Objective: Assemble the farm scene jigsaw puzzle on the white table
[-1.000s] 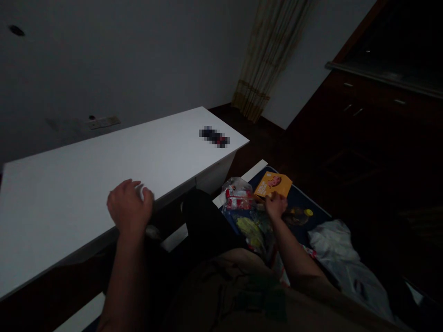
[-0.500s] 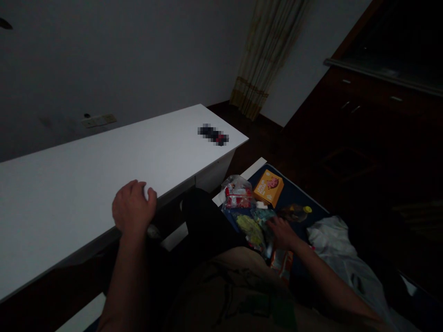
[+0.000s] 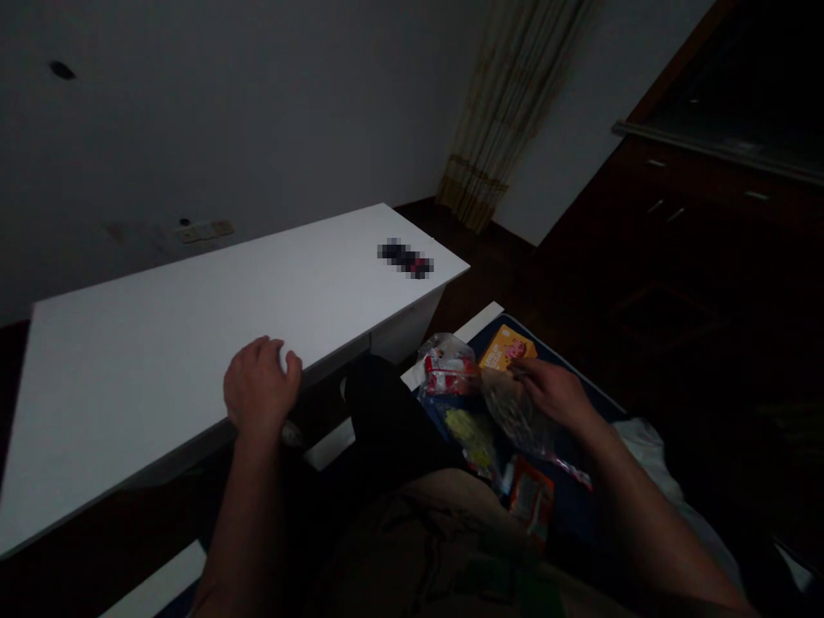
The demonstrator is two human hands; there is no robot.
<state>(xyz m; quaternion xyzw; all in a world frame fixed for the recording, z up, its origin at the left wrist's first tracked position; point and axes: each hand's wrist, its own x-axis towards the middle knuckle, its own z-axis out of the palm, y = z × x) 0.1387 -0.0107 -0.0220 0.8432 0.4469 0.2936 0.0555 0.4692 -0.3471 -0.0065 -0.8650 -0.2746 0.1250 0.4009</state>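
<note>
My left hand (image 3: 263, 386) rests on the near edge of the white table (image 3: 193, 318), its fingers bent loosely and the thumb apart, holding nothing. Over the blue-topped seat to the right, my right hand (image 3: 557, 390) is closed on a clear plastic bag (image 3: 515, 421), which hangs from the fingers; its contents are too dim to name. Just behind that hand sits an orange-yellow box (image 3: 505, 346) with a cookie picture. Beside it lies a red packet in clear plastic (image 3: 449, 375). A yellow-green item in plastic (image 3: 473, 436) and an orange packet (image 3: 531, 496) lie nearer me.
A blurred-out dark object (image 3: 405, 257) lies at the table's far right corner. My dark-clad knee (image 3: 379, 403) is between table and seat. A whitish plastic bag (image 3: 650, 451) lies right of my right forearm. Curtain (image 3: 489, 146) and dark wooden cabinet (image 3: 695, 197) stand behind.
My right hand has risen and moved right and back, lifting the clear bag from among the items. My left hand stays on the table edge. The view has shifted slightly.
</note>
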